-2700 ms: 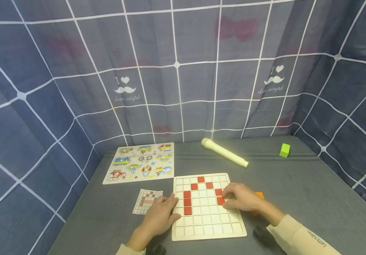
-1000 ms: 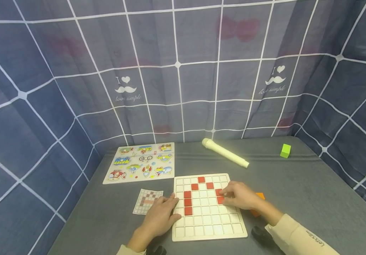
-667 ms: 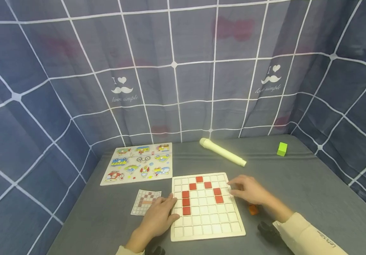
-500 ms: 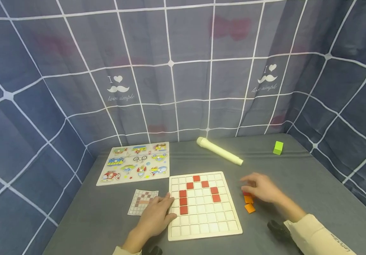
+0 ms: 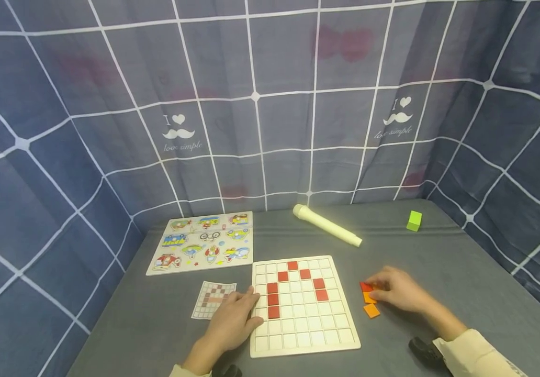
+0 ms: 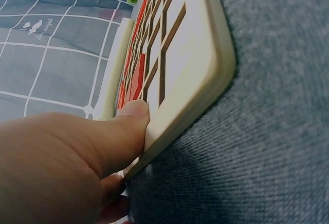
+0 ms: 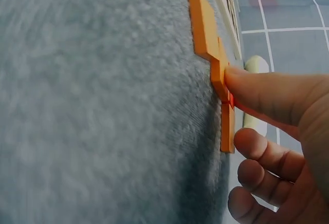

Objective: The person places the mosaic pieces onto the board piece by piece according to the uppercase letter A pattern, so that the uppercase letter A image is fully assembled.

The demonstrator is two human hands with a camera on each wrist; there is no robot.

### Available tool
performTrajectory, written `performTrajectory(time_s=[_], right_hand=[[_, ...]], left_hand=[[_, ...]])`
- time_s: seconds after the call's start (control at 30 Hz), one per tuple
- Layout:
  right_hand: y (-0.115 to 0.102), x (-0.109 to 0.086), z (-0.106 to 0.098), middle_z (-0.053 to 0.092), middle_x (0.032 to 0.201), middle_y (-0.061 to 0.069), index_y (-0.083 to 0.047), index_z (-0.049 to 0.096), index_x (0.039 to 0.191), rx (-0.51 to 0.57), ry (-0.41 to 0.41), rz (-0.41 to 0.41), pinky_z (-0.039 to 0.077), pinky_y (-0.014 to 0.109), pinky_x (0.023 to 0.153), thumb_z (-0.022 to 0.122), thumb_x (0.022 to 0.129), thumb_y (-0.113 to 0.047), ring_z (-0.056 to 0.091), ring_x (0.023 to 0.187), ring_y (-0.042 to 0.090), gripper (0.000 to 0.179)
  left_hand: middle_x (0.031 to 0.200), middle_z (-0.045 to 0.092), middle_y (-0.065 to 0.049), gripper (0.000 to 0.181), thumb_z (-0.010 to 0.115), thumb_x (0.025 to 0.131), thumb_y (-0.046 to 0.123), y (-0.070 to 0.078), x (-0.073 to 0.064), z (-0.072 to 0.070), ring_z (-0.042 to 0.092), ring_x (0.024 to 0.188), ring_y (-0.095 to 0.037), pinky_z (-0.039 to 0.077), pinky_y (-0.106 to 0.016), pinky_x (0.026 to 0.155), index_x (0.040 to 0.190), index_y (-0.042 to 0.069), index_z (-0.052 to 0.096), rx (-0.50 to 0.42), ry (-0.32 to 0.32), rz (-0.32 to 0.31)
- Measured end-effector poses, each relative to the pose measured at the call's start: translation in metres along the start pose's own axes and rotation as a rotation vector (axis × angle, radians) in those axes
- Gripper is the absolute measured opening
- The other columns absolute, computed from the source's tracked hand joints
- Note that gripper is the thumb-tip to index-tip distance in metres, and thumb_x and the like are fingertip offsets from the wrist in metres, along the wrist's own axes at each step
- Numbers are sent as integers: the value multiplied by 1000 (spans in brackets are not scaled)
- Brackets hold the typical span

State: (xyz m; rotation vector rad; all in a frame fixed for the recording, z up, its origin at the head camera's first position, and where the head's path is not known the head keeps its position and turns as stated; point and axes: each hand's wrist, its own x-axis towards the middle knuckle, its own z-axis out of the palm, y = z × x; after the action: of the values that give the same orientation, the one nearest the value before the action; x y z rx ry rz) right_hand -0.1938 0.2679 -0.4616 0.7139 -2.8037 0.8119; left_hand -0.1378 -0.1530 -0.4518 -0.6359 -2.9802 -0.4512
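Note:
A pale wooden grid board [image 5: 314,335] lies on the table with several red square tiles [image 5: 273,299] set in its cells. My left hand [image 5: 231,320] rests on the board's left edge; in the left wrist view its thumb [image 6: 131,118] presses the rim. To the board's right, my right hand [image 5: 399,289] is down at a small group of loose tiles. Its thumb touches an orange tile [image 7: 218,75], and the forefinger is beside a red tile [image 5: 366,286]. Another orange tile [image 5: 371,310] lies nearer me, apart from the fingers.
A printed pattern card [image 5: 209,301] lies left of the board, partly under my left hand. Behind are a vehicle peg puzzle [image 5: 204,243], a cream microphone-shaped stick [image 5: 328,226] and a green cube [image 5: 414,221]. A checked curtain [image 5: 284,125] closes off the back and sides.
My right hand has left the red tiles on the board's right side, moved right, and come down at the loose red and orange tiles. My left hand stays on the board's edge.

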Motion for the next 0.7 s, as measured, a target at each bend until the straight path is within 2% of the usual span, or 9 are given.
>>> performTrajectory(time_s=[0.33, 0.5, 0.7], right_hand=[[4, 9, 6, 62, 79, -10, -13, 79, 92, -72, 41, 9, 38, 21, 60, 79, 81, -21, 49, 72, 2, 14], [3, 12, 9, 63, 81, -8, -14, 77, 90, -112, 76, 50, 43, 26, 64, 79, 81, -24, 54, 74, 6, 13], [9, 18, 12, 62, 77, -7, -14, 72, 87, -117, 87, 81, 42, 25, 61, 79, 81, -26, 51, 70, 4, 16]], left_hand=[[147, 53, -12, 55, 66, 90, 40, -1, 0, 1, 56, 114, -25, 52, -46, 93, 135, 9, 58, -3, -7, -7], [146, 53, -13, 55, 67, 90, 40, 0, 0, 1, 56, 113, -24, 52, -45, 92, 135, 9, 58, -2, -6, 1], [146, 54, -13, 55, 68, 89, 40, 0, 0, 0, 57, 112, -25, 52, -45, 91, 134, 9, 59, 0, -8, 0]])
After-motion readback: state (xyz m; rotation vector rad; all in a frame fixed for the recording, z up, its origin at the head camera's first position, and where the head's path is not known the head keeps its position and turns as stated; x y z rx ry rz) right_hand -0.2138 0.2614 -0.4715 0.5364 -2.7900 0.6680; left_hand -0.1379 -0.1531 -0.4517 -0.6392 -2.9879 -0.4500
